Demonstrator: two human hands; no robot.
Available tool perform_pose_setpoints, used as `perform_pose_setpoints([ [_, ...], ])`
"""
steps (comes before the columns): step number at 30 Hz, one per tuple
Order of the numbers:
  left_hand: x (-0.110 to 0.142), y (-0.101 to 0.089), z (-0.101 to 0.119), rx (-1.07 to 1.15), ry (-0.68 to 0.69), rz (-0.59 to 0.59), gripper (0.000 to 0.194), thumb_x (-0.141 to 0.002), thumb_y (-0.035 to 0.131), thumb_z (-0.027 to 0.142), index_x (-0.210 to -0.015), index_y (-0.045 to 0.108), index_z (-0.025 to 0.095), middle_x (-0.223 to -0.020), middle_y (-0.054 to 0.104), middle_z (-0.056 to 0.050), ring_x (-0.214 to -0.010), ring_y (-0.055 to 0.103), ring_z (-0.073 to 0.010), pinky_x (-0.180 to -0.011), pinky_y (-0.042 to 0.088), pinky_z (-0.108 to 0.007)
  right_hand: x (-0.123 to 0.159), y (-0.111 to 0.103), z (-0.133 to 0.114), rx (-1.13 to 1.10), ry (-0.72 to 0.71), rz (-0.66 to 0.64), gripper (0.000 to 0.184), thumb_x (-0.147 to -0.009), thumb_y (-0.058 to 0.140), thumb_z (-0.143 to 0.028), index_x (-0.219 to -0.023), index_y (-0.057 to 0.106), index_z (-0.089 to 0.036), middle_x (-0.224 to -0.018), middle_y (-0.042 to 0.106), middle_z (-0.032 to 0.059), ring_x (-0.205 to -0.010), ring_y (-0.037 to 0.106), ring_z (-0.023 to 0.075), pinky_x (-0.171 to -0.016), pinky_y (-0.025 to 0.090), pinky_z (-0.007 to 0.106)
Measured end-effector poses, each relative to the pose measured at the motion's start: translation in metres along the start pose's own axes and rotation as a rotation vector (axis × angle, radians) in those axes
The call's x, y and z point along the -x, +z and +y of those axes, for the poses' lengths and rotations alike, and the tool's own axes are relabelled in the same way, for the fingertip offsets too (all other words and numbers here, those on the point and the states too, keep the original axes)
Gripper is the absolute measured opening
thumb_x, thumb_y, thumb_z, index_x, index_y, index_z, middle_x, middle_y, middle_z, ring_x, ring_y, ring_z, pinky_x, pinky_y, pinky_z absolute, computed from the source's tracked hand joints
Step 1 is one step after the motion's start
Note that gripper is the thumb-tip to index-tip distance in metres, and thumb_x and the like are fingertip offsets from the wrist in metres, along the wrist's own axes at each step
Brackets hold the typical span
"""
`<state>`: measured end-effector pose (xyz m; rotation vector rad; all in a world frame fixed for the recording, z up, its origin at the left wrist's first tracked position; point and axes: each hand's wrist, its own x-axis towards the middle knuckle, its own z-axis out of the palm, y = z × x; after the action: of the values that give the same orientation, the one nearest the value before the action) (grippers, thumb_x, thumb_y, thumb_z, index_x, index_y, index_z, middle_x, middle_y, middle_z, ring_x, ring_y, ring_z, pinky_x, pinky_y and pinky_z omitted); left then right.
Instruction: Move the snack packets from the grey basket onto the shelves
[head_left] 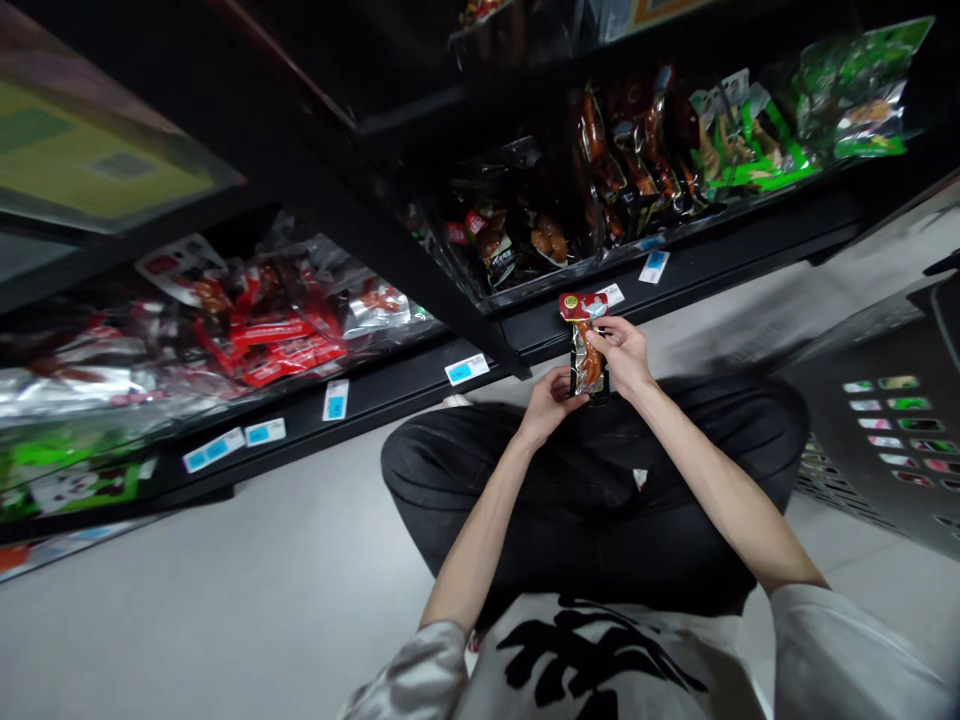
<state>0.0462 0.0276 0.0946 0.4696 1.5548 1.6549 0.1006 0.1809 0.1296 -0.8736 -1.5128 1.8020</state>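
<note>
Head view: a person's bent knees, in black trousers (592,500), face the bottom shelf (757,240) of a dark rack.
Snack packet: a small clear-fronted packet (587,350) with a red top and brown meat inside is held over the knees, its top just by the shelf's front edge.
Left hand: pinches the packet's lower left corner between thumb and fingers (551,402).
Right hand: pinches the packet's right side with thumb and fingertips (628,352).
Shelf, right of the post: dark packets of brown meat (637,165) stand behind the front edge, green packets (757,140) toward the right end.
Shelf, left of the post (405,230): red packets (289,335) lie heaped.
Front edge: price labels (466,369).
Basket: grey, slotted plastic (862,350), beside the right knee.
</note>
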Motion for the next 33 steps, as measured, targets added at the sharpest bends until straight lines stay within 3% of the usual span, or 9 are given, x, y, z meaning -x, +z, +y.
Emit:
perform_pose_setpoints([
  [7, 0.001, 0.002, 0.003, 0.032, 0.017, -0.018, 0.064, -0.051, 0.096, 0.021, -0.106, 0.062, 0.02, -0.089, 0.076, -0.001, -0.088, 0.073, -0.0222, -0.096, 0.054, -0.045, 0.002, 0.001, -0.002, -0.05, 0.012, 0.019, 0.028, -0.065, 0.079, -0.036, -0.086, 0.067, -0.021, -0.097, 0.068, 0.0052, -0.095, 0.061, 0.0196, -0.083, 0.05, 0.033],
  [17, 0.001, 0.003, 0.003, 0.01, 0.026, -0.012, 0.061, -0.052, 0.096, 0.02, -0.103, 0.062, 0.02, -0.088, 0.077, -0.002, -0.084, 0.074, -0.0217, -0.087, 0.057, -0.04, 0.003, 0.001, -0.003, -0.049, 0.068, 0.01, 0.037, -0.063, 0.08, -0.042, -0.089, 0.064, -0.021, -0.093, 0.066, 0.004, -0.085, 0.063, 0.0178, -0.076, 0.051, 0.03],
  [22, 0.002, 0.007, 0.008, 0.003, 0.076, 0.04, 0.054, -0.053, 0.094, 0.021, -0.098, 0.064, 0.023, -0.088, 0.077, -0.002, -0.083, 0.075, -0.0219, -0.081, 0.059, -0.036, 0.008, 0.002, -0.005, -0.125, 0.12, -0.02, 0.058, -0.059, 0.085, -0.042, -0.105, 0.055, -0.026, -0.093, 0.065, 0.0004, -0.074, 0.063, 0.0159, -0.068, 0.052, 0.029],
  [25, 0.003, 0.008, 0.013, 0.04, 0.113, 0.081, 0.05, -0.056, 0.093, 0.024, -0.098, 0.065, 0.026, -0.091, 0.078, -0.001, -0.085, 0.075, -0.022, -0.081, 0.06, -0.036, 0.012, 0.001, -0.008, -0.108, 0.176, -0.129, 0.064, -0.059, 0.088, -0.043, -0.109, 0.052, -0.027, -0.094, 0.067, 0.0, -0.076, 0.064, 0.017, -0.071, 0.053, 0.03],
  [30, 0.005, 0.008, 0.023, 0.095, 0.144, 0.099, 0.05, -0.059, 0.091, 0.026, -0.101, 0.064, 0.026, -0.098, 0.078, -0.003, -0.092, 0.075, -0.0252, -0.084, 0.06, -0.039, 0.022, -0.006, -0.025, 0.086, 0.095, -0.519, 0.044, -0.072, 0.083, -0.04, -0.109, 0.065, -0.026, -0.101, 0.07, 0.0013, -0.099, 0.064, 0.0218, -0.091, 0.051, 0.035],
  [33, 0.005, 0.009, 0.025, 0.124, 0.143, 0.068, 0.05, -0.06, 0.091, 0.026, -0.101, 0.064, 0.026, -0.101, 0.077, -0.005, -0.095, 0.074, -0.0267, -0.083, 0.059, -0.04, 0.026, -0.011, -0.035, 0.114, 0.022, -0.57, 0.041, -0.075, 0.081, -0.036, -0.112, 0.067, -0.028, -0.103, 0.071, 0.0, -0.103, 0.064, 0.0227, -0.095, 0.05, 0.036],
])
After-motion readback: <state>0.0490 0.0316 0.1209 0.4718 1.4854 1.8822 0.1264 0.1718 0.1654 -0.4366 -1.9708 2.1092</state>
